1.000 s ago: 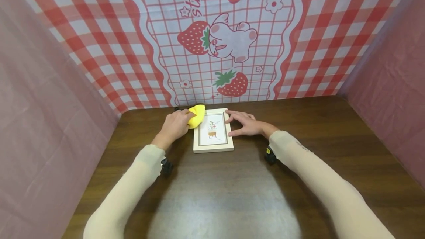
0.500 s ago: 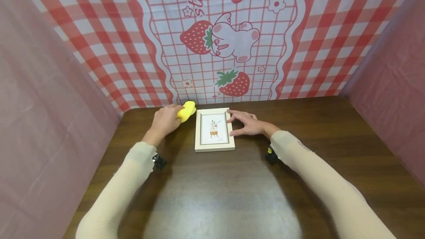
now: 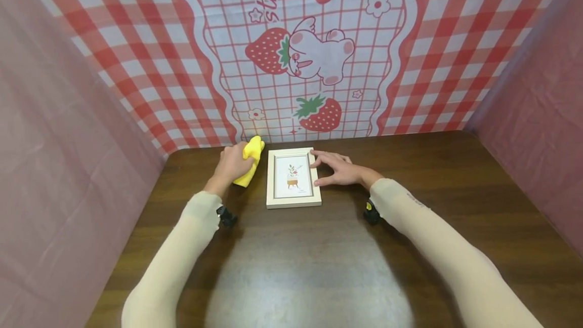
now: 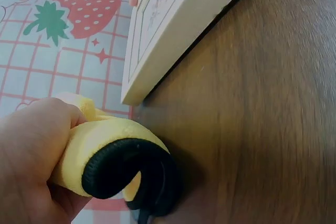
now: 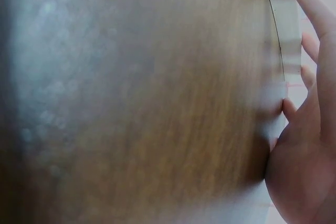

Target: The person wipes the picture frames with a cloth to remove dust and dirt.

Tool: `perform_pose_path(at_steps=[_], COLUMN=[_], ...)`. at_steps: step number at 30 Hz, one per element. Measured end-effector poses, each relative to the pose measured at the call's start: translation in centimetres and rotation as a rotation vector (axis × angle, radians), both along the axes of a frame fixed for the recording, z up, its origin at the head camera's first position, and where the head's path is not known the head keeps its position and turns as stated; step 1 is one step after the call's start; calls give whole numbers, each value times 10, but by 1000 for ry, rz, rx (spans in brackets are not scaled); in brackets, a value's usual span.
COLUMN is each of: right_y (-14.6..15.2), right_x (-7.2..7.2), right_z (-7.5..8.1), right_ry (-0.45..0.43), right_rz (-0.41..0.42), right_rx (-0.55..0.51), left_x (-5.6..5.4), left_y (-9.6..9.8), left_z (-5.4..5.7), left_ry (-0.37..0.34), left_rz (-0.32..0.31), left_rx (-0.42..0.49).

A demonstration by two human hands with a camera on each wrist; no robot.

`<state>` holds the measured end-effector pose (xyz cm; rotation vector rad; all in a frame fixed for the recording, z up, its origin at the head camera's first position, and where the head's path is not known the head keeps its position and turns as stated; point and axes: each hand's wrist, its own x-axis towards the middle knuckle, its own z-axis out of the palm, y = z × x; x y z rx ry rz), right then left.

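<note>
My left hand grips a folded yellow cloth above the table, left of the picture frame. In the left wrist view, the cloth curls over and shows a black edge beneath the fingers. The cream picture frame lies flat, face up, holding a print of a plant in a brown pot. On its right side rests my right hand, thumb and fingers spread along the edge. The right wrist view has the thumb and fingertips of that hand against the side of the frame.
The brown wooden table meets a red-and-white checked strawberry cloth hanging behind the frame. Pink curtains hang on both sides. A small black camera is strapped to each wrist.
My left hand has moved the cloth leftward off the frame's left edge; the cloth now hangs longer below the fingers. My right hand has stayed at the frame's right side.
</note>
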<state>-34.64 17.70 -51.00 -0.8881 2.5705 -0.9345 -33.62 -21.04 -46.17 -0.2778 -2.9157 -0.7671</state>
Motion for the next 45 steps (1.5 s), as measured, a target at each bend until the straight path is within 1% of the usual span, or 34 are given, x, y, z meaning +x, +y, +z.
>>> perform_pose_path(at_steps=[2, 3, 5, 6, 7, 8, 10, 12, 15, 18, 24, 27, 32, 36, 41, 45], right_y=[0, 0, -1, -1, -1, -1, -1, -1, -1, -2, -1, -1, -2, -2, -1, 0], right_x=[1, 2, 2, 2, 2, 2, 2, 2, 1, 1, 1, 1, 3, 3, 3, 2], right_z=[1, 2, 2, 3, 2, 2, 2, 2, 1, 1, 1, 2, 4, 3, 2, 2], right_ry=[-3, -5, -5, -5, -4, -3, -1, 0, -1, -1, 5, 5, -1, -6, -9, 0], right_rz=[-2, -2, -2, -3, -3, -3, -3, -4, -5, -3, -8, -9, -6, -8, 0, 5], right_rx=[0, -1, -1, -1, 0, 0, -1, -2, -6, -7, -8, -8, -10, -9, -7, -7], left_x=[-21, -24, -48, -49, -60, -64, -67, -68, -67, -64, -58, -54, -42, -32, -21, -11], left_y=[-4, -1, -8, -5, -8, -8, -7, -4, 2, 7, 14, 16, 20, 23, 22, 21], left_z=[-23, -27, -53, -54, -65, -68, -72, -73, -71, -68, -62, -59, -53, -52, -55, -57], left_ry=[-4, -23, -15, -29, -33, -51, -77, -111, -156, -178, -149, -156, -172, -148, -102, -81], left_rz=[14, 34, 36, 50, 55, 57, 53, 47, 49, 60, 61, 67, 76, 68, 54, 36], left_rx=[16, 10, 14, 10, 16, 29, 52, 80, 101, 109, 90, 92, 111, 110, 87, 76])
